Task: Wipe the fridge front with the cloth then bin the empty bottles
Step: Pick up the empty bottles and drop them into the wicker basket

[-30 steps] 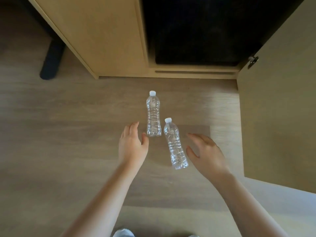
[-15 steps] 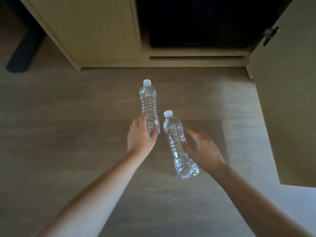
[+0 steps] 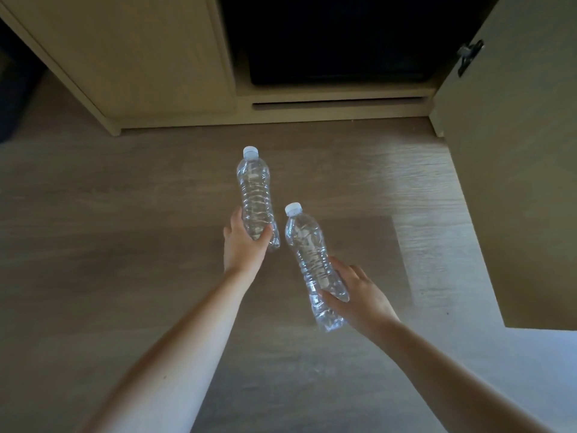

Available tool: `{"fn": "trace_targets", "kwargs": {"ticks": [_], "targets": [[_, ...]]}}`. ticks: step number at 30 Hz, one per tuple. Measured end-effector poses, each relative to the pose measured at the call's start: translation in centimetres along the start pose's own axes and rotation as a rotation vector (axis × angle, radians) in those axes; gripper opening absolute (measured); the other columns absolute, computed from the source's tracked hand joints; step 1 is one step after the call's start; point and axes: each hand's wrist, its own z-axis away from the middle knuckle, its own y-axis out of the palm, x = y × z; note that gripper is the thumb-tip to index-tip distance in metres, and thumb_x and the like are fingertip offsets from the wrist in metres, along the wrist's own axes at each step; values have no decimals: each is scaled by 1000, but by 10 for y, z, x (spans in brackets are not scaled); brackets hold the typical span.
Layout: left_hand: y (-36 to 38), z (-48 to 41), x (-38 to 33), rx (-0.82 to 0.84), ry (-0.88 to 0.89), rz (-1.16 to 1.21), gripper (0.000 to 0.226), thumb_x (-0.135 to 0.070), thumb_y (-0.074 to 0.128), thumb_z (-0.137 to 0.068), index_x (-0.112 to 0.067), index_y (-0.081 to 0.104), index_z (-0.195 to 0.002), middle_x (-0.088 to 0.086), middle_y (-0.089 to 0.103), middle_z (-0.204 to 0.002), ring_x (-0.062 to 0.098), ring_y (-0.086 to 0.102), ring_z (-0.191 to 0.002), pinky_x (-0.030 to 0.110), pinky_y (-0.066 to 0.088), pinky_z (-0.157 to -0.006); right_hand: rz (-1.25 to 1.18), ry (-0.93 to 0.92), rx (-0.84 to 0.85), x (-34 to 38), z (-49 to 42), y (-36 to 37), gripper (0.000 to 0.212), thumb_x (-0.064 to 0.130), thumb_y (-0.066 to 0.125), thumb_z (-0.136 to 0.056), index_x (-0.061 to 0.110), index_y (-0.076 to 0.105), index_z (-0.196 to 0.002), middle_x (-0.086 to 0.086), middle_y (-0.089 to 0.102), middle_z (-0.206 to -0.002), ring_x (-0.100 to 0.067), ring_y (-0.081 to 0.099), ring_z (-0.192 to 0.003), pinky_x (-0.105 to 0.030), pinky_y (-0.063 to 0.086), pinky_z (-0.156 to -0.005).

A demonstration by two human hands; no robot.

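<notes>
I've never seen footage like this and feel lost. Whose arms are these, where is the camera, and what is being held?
No machine here: a person wears one camera on the head, looking down, so the two bare arms are their own. The left hand grips the farther clear, white-capped plastic bottle near its base; the right hand grips the nearer clear, white-capped plastic bottle likewise. Below is a grey-brown wood-look floor. Ahead stands a light wooden cabinet with its door open on a dark recess. No cloth or bin shows.
</notes>
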Motion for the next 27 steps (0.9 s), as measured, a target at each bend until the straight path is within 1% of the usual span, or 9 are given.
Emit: {"fn": "trace_targets", "kwargs": {"ticks": [2,4,6,11,16,18,20,24,27], "targets": [[3,-4,6,19,-35,57,75,-39,65,-82,-22,25,-143,5,45,-134,17,47,-118,22,35,-90,-29,8,0,-2,0,1,66,49,57,-82,40,25,-140,9,44,-130,-11,51,-110,-26,46,-77],[5,-5,11,30,-64,94,75,-43,65,-79,-26,27,-141,2,52,-129,19,51,-116,34,41,-96,-57,11,4,-2,1,3,68,48,58,-82,40,24,-141,8,44,-134,-11,51,-113,-26,46,-80],[6,-4,12,34,-73,97,71,-44,64,-79,-28,31,-139,1,55,-126,18,52,-114,40,43,-95,-91,14,6,-1,1,6,70,47,60,-82,39,23,-141,7,44,-136,-11,51,-115,-26,46,-82],[6,4,16,48,-50,91,67,-44,65,-79,-31,34,-137,0,55,-121,14,54,-109,34,44,-93,-215,36,-12,1,0,15,73,40,66,-79,37,27,-141,2,53,-129,-10,55,-106,-22,43,-81],[2,12,21,53,-73,136,64,-43,68,-77,-34,39,-133,-2,58,-117,10,58,-102,34,47,-91,-322,73,-2,0,-2,22,73,40,69,-77,43,27,-138,-1,62,-117,-11,59,-100,-23,45,-82],[-1,17,21,42,-70,161,61,-36,69,-78,-30,41,-132,-6,59,-112,0,60,-90,20,48,-83,-365,83,-9,3,-1,24,72,38,69,-77,43,29,-137,0,62,-115,-11,58,-98,-22,44,-79],[-5,23,20,16,-67,195,57,-29,70,-80,-25,44,-131,-6,58,-109,-11,55,-79,6,42,-70,-415,85,-14,6,1,26,70,34,70,-78,42,32,-136,5,61,-111,-7,57,-96,-18,43,-77],[-16,37,22,-40,-92,268,54,-23,70,-80,-23,47,-130,-4,58,-109,-17,54,-77,-2,37,-64,-455,78,-32,9,8,30,66,30,71,-77,41,37,-132,15,57,-108,-4,56,-96,-7,40,-71],[-26,47,18,-60,-124,339,53,-18,69,-82,-22,47,-129,-5,56,-103,-20,54,-71,0,40,-63,-495,88,-57,8,11,35,65,30,72,-76,41,39,-132,14,58,-116,-7,57,-105,-16,42,-79]]}}
